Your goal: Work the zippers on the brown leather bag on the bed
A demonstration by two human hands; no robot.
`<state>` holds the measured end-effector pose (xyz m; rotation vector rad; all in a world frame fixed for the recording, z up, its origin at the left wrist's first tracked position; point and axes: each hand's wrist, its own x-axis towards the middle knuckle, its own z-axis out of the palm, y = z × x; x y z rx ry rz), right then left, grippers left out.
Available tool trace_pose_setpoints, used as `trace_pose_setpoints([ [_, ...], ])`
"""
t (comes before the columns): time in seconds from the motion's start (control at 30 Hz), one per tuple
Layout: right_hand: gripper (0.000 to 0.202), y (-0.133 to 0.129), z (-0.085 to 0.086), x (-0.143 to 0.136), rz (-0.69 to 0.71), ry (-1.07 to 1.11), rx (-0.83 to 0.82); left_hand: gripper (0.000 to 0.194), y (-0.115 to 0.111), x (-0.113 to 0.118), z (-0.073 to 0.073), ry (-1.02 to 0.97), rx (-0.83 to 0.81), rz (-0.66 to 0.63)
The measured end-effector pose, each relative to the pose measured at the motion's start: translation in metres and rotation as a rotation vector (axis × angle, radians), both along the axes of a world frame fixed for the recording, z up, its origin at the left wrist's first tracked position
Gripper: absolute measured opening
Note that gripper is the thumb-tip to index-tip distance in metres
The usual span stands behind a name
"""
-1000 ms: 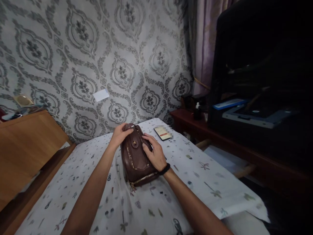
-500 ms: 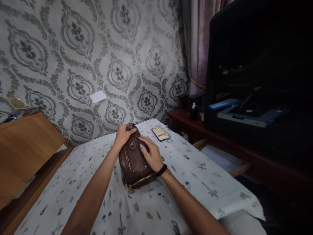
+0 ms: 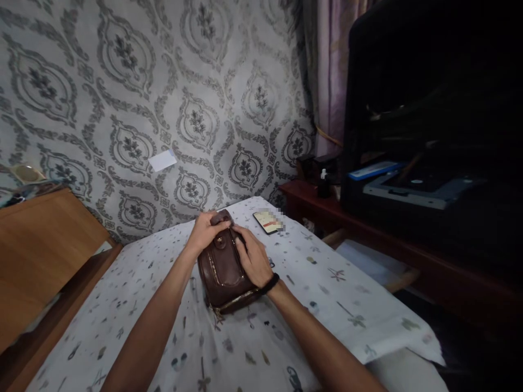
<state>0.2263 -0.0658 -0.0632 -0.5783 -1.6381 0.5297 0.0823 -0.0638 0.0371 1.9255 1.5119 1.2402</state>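
Observation:
A brown leather bag [image 3: 226, 267] with gold zippers lies on the patterned cloth, its front facing up. My left hand [image 3: 207, 231] is closed on the strap-like flap [image 3: 221, 218] at the bag's far end, thumb laid across it just above a round gold clasp [image 3: 219, 241]. Along the bag's right side my right hand [image 3: 254, 258], with a black band on the wrist, grips the edge; its fingertips come close to the left thumb. The right fingers' undersides are hidden.
A phone [image 3: 267, 222] with a lit screen lies beyond the bag to the right. The white printed cloth [image 3: 327, 288] covers the surface. To the left stands a wooden panel [image 3: 53, 239]; on the right are a dark red desk [image 3: 302, 198] and a large black screen [image 3: 429, 81].
My left hand has shifted slightly down toward the clasp, its thumb now further across the flap. The right fingers have moved a little, still on the bag's side. The bag stays in place.

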Motion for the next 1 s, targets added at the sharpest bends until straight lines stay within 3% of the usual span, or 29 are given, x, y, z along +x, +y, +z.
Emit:
trace_pose_setpoints([
  [0.3, 0.035, 0.002, -0.003, 0.000, -0.004, -0.037, 0.050, 0.023, -0.005, -0.017, -0.004, 0.015, 0.103, 0.058],
  [0.43, 0.036, 0.004, -0.005, 0.000, -0.042, -0.070, 0.083, 0.032, -0.012, -0.042, -0.014, -0.058, 0.126, 0.152],
  [0.57, 0.032, -0.003, -0.003, -0.002, -0.176, -0.113, 0.201, 0.021, -0.016, -0.060, -0.027, -0.074, 0.127, 0.210],
  [0.73, 0.022, -0.023, 0.008, -0.005, -0.174, -0.232, 0.411, 0.019, -0.019, -0.061, -0.034, -0.053, 0.191, 0.243],
  [1.0, 0.017, -0.025, 0.008, -0.006, -0.177, -0.277, 0.398, 0.015, -0.023, -0.055, -0.030, 0.044, 0.268, 0.290],
])
